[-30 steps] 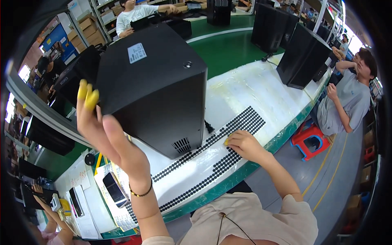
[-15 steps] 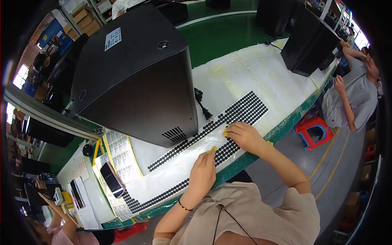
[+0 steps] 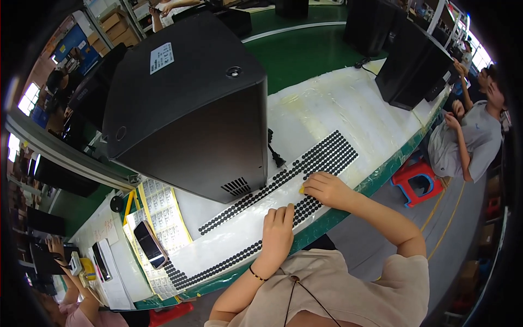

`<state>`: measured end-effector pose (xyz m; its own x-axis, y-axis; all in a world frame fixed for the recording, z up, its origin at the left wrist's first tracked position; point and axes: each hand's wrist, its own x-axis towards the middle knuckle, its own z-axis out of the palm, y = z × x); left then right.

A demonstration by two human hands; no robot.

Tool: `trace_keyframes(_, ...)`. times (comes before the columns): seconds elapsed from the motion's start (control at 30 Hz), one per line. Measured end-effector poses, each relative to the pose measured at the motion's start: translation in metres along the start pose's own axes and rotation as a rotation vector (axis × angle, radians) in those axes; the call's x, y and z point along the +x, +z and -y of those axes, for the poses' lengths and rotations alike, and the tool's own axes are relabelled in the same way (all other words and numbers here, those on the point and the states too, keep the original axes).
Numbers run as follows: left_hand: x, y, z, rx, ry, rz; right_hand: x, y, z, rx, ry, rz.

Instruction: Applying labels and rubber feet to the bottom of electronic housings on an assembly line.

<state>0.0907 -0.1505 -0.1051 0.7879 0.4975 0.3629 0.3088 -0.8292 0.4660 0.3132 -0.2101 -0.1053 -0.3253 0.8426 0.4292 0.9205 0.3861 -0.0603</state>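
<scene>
A long white sheet [image 3: 239, 240] lies on the bench in front of me, bearing rows of round black stick-on pads [image 3: 321, 155]. Over its lower rows my left hand [image 3: 277, 234] rests with the fingers curled down; their tips are largely hidden. My right hand [image 3: 327, 191] bends over the sheet farther right, a yellow finger cover [image 3: 302, 189] showing at its pinched tips. Whatever either hand may hold is too small or covered. Just beyond the sheet stands a large black box-shaped appliance [image 3: 207, 136] with a vent slot low on its front.
Left of the sheet, a phone [image 3: 150, 244] lies on yellow-edged label sheets [image 3: 163, 207]. A black cable plug [image 3: 278, 159] lies behind the pads. Another black appliance [image 3: 411, 65] stands far right. Co-workers sit at both sides, one beside a red stool [image 3: 417, 182].
My left hand has turned over slightly, so its yellow fingertips no longer show. The right hand stays near the same pads. The whole view has shifted a little.
</scene>
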Motion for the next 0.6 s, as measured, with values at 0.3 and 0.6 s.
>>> trace_keyframes(0.3, 0.001, -0.001, 0.004, -0.299, 0.014, -0.116, 0.007, -0.003, -0.008, 0.137, 0.046, 0.099)
trace_keyframes(0.6, 0.002, -0.004, 0.002, -0.278, 0.019, -0.206, 0.009, -0.009, -0.009, 0.160, 0.054, 0.153)
